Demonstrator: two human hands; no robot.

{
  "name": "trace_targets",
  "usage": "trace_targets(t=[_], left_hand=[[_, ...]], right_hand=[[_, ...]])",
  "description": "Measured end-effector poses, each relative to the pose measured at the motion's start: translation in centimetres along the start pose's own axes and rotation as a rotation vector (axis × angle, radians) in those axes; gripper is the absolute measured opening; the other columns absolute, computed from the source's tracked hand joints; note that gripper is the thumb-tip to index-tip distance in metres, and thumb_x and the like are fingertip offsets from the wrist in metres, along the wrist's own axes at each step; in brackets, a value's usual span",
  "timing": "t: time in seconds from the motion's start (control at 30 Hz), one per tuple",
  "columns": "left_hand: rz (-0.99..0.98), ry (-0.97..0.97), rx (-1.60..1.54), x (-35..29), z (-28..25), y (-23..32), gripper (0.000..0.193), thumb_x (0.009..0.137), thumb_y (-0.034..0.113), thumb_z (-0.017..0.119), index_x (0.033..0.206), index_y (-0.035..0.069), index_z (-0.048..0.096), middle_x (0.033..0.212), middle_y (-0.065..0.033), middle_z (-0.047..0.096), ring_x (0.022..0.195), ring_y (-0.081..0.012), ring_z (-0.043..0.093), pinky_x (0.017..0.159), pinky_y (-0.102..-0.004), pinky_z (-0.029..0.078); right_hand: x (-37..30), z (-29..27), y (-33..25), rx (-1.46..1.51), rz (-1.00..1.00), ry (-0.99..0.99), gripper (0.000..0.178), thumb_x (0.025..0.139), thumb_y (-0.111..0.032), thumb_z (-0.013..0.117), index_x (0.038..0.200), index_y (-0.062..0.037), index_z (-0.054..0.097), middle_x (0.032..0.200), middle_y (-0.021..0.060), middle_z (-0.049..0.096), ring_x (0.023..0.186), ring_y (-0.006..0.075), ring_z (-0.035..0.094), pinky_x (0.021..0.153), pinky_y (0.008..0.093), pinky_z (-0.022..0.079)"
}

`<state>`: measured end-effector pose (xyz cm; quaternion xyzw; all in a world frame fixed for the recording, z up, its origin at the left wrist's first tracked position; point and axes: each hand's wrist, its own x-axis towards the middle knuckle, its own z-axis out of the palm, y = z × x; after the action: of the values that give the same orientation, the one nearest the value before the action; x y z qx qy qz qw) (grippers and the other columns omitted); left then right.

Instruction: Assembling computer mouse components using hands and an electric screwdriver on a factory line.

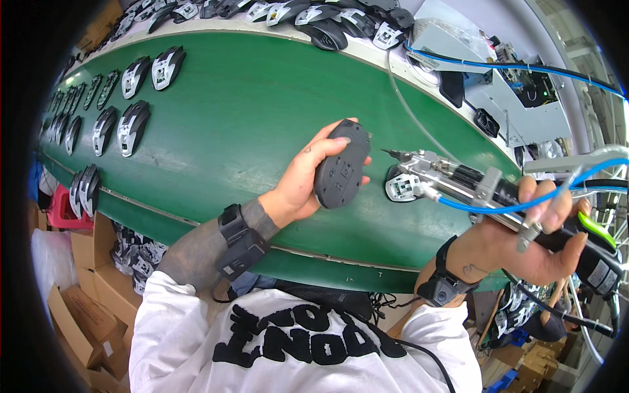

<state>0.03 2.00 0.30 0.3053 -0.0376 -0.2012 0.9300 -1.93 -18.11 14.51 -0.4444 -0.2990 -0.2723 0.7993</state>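
Observation:
My left hand (298,173) is closed around a black computer mouse (343,167), its flat underside with small holes turned up, above the green belt (249,124). In my right hand (537,245) is a powered screwdriver (468,183) with a metal head, fed by a blue air hose (488,211). Its thin tip points left toward the mouse, with a gap between them. Beneath the screwdriver's head a half-open mouse part (401,186), white and black, lies on the belt, partly covered.
Rows of mouse shells (134,128) and green circuit boards (108,90) lie on the belt at left. More shells (321,29) crowd the white ledge beyond. A grey machine (517,98) stands far right. Cardboard boxes (88,321) sit at lower left.

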Motion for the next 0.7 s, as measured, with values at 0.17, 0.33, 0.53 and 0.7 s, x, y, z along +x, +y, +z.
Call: trace_targets(t=[0.17,0.33,0.53,0.7], left_hand=[[-0.053,0.056,-0.080,0.5,-0.4,-0.4,0.054,0.086,0.024,0.048,0.135,0.010,0.032,0.117,-0.0131,0.047,0.098,-0.0240,0.055,0.080,-0.0408,0.053],[-0.107,0.025,-0.089,-0.1,-0.1,-0.7,0.054,0.085,0.022,0.048,0.135,0.010,0.032,0.118,-0.0140,0.045,0.099,-0.0251,0.055,0.079,-0.0418,0.053],[-0.143,-0.038,-0.094,-0.5,0.5,-0.6,0.055,0.084,0.018,0.048,0.135,0.009,0.032,0.119,-0.0147,0.044,0.099,-0.0264,0.055,0.080,-0.0421,0.053],[-0.148,-0.052,-0.108,-0.8,1.2,-0.5,0.055,0.084,0.017,0.048,0.136,0.009,0.032,0.118,-0.0147,0.043,0.099,-0.0264,0.055,0.081,-0.0407,0.054]], right_hand=[[0.3,-1.0,-1.5,0.148,-0.028,-0.049,0.030,0.077,-0.025,0.055,0.099,-0.0058,0.047,0.064,0.0008,0.043,0.056,0.0131,0.043,0.058,0.0289,0.034],[-0.4,0.1,-0.6,0.076,-0.025,-0.016,0.030,0.077,-0.026,0.055,0.100,-0.0073,0.046,0.063,-0.0002,0.042,0.055,0.0129,0.042,0.057,0.0287,0.034],[-0.5,0.2,-0.4,0.042,-0.017,-0.002,0.030,0.078,-0.027,0.054,0.100,-0.0089,0.045,0.061,-0.0011,0.040,0.054,0.0129,0.039,0.057,0.0286,0.032],[-0.5,0.2,0.2,0.091,-0.005,-0.043,0.030,0.077,-0.025,0.054,0.101,-0.0091,0.044,0.060,-0.0014,0.040,0.054,0.0126,0.037,0.056,0.0284,0.032]])
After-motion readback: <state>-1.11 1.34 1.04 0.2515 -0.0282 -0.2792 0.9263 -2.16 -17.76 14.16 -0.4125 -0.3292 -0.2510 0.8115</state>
